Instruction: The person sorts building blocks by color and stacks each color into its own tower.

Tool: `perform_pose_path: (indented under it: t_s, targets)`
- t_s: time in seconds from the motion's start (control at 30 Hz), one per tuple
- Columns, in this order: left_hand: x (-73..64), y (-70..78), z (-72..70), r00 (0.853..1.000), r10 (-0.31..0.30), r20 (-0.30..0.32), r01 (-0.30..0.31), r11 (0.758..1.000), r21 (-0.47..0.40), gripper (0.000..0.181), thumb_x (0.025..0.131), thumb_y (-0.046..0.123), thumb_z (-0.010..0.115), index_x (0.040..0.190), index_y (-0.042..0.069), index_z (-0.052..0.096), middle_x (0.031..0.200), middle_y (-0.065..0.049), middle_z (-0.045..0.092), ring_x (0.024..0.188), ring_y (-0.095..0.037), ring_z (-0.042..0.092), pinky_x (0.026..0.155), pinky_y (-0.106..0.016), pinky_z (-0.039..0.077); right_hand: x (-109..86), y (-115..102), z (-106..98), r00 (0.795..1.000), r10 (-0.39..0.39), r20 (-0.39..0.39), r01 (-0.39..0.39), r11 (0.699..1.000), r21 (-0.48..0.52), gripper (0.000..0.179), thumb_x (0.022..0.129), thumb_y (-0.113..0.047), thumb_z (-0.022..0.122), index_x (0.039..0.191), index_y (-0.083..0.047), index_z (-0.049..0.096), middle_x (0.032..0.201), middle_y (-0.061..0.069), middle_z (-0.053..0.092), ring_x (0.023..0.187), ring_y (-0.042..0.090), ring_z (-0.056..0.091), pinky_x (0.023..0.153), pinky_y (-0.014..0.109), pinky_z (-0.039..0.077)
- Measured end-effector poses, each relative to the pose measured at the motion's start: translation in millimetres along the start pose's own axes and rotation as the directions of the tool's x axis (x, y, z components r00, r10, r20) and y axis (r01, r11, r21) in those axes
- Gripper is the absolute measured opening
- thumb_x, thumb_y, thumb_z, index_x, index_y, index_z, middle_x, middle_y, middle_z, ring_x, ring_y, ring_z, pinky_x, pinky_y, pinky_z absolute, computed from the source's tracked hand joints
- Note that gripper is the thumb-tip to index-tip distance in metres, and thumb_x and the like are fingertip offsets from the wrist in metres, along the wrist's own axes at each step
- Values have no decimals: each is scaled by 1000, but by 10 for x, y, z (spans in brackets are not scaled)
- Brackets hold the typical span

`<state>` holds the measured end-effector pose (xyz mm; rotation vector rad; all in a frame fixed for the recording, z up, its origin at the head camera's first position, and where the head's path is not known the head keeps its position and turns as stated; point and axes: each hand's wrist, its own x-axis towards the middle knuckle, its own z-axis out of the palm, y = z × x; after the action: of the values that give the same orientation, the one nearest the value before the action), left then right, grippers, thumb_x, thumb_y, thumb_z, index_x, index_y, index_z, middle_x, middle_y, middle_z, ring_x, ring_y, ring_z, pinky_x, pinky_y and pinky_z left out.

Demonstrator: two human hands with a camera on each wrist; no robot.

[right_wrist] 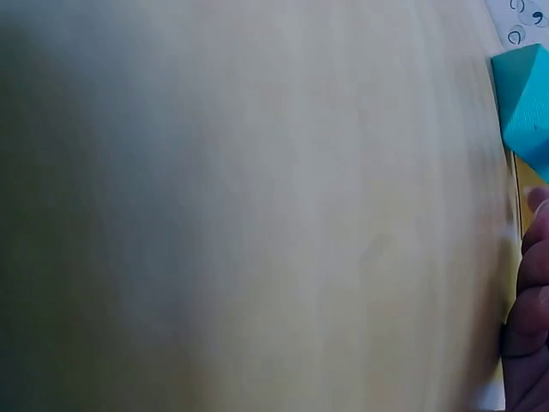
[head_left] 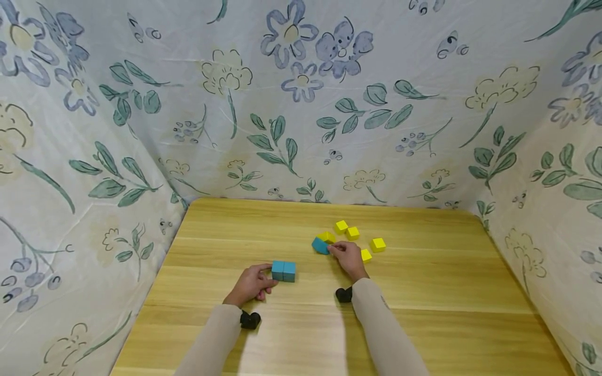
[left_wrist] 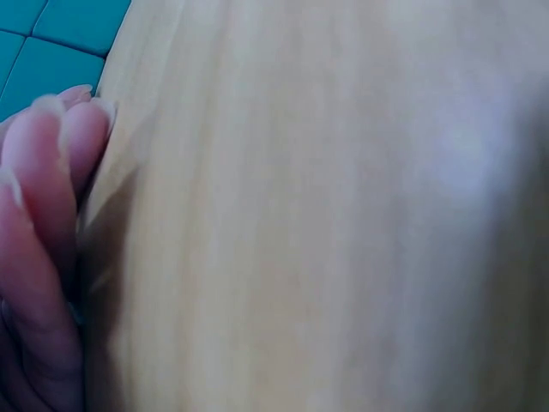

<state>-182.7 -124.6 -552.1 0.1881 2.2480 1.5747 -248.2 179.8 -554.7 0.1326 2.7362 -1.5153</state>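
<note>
Flowered cloth (head_left: 282, 141) hangs round my wood-grain desk (head_left: 447, 292). In the lower middle of the head view, my left hand (head_left: 251, 284) grips the near-left end of a blue pair (head_left: 284, 271), thumb in front, finger behind. Right of centre, my right hand (head_left: 349, 258) pinches a tilted blue block (head_left: 320, 245) by its right end, just in front of some yellow blocks (head_left: 352, 233). I'd judge a light left hold best, so the pair's seam isn't forced apart, and a firm right pinch, level and clear of the yellow. My right hand partly covers one yellow block. Whether the tilted block touches the desk, I can't tell; the right wrist view cuts it off at the upper right edge, and the left one shows only part of the pair.
</note>
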Motion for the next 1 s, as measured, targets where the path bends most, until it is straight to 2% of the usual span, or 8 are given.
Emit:
perform_pose_path:
  t_s: [0.2,0.33,0.47,0.63,0.8,1.0]
  targets:
    - [10,10,-6,1000,1,2,-1,1000,0,61,90,12,69,142,-5,41,61,-6,62,38,-10,49,41,-27,49,-15,-18,4,1000,24,8,-24,999,23,37,88,-34,72,111,-5,69,78,5,62,63,17,55,58,27,45]
    - [13,14,-13,1000,3,2,-3,1000,-3,61,89,11,69,142,-6,41,61,-7,62,37,-10,49,40,-27,49,-39,-48,18,1000,1,29,-1,1000,23,41,85,-33,75,116,-8,67,78,6,56,63,18,48,56,27,41]
    - [13,6,-11,1000,-6,2,6,1000,-5,61,90,11,69,142,-6,41,61,-7,62,37,-10,49,40,-27,49,-52,-70,52,997,-40,63,41,999,-12,42,82,-30,78,116,-9,67,79,5,55,65,19,47,58,28,41]
    - [11,-4,-2,1000,-9,4,9,1000,-3,61,90,11,69,142,-5,41,61,-6,62,37,-10,49,41,-27,49,-51,-80,115,995,-71,74,74,996,-51,45,79,-25,81,116,-5,67,81,5,53,72,19,46,64,29,40]
    - [-3,17,2,1000,-13,3,13,1000,-3,61,90,10,69,142,-5,41,61,-7,62,37,-10,48,40,-27,49,-43,-91,159,996,-74,54,78,994,-82,43,78,-20,82,115,-3,67,80,5,50,73,20,45,67,30,39]
    - [-7,22,4,1000,-11,2,11,1000,-8,61,90,9,68,142,-6,40,62,-7,62,38,-10,48,41,-26,49,-12,-69,198,997,-65,42,69,991,-111,43,78,-20,82,114,-2,68,77,5,48,69,19,43,65,30,37]
